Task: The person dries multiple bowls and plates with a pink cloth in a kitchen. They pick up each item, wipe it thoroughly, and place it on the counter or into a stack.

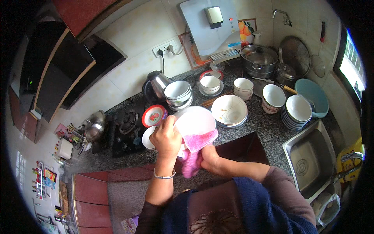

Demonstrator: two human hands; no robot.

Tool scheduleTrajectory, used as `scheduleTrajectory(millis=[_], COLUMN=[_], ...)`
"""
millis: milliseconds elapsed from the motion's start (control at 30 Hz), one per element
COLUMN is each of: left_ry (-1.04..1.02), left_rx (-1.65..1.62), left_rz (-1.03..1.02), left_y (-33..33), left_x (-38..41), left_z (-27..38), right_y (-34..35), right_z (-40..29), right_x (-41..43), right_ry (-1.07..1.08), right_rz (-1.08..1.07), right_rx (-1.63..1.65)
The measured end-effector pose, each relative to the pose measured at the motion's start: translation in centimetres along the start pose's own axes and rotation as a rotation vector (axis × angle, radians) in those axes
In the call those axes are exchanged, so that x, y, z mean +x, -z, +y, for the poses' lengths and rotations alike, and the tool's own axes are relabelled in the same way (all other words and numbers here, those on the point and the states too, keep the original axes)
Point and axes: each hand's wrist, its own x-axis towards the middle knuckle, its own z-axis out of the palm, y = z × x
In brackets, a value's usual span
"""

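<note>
My left hand, with a metal bangle at its wrist, grips the rim of a white bowl tilted above the counter's front edge. My right hand holds a pink cloth against the bowl's lower side, and part of the cloth hangs down blurred. Just behind the raised bowl are a wide white bowl on plates, a stack of bowls and a red-rimmed dish. Another white bowl is partly hidden behind my left hand.
An electric kettle and a gas hob are at the left. More stacked bowls, a knife, a teal basin and a steamer pot occupy the right side, behind a steel sink. A water dispenser hangs on the wall.
</note>
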Motion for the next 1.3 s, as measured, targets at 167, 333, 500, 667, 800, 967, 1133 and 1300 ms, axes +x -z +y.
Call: scheduleTrajectory(millis=[167,333,500,667,800,967,1133,1300], left_ry=[0.1,0.217,0.144,0.204,0.469,0.598,0.541,0.512], left_rx=[-0.077,-0.273,-0.448,-0.496,-0.966,-1.088,-1.081,-1.061], left_rz=[0.173,-0.184,-0.719,-0.544,-0.356,-0.299,-0.266,-0.122], left_y=[-1.5,0.4,0.6,-1.0,-1.3,0.7,0.7,0.0], left_x=[-0.6,-3.1,-1.1,-3.2,-3.5,-2.3,-2.8,-2.5], left_z=[-0.2,-1.3,-0.4,-0.5,-0.2,0.6,0.6,1.4], right_y=[-1.2,4.1,1.4,-1.8,-2.0,-0.3,2.0,1.6], right_z=[-0.5,-6.7,-9.4,-9.6,-11.0,-11.1,-8.5,-5.3], right_x=[1.4,3.8,1.7,0.8,1.2,2.0,3.0,3.2], right_ry=[0.057,0.701,1.222,1.417,1.387,0.85,0.72,0.221], right_rz=[0.004,0.192,0.108,-0.161,-0.186,-0.027,-0.015,0.05], right_rx=[-0.006,-1.07,-1.877,-2.075,-1.93,-1.347,-0.952,-0.064])
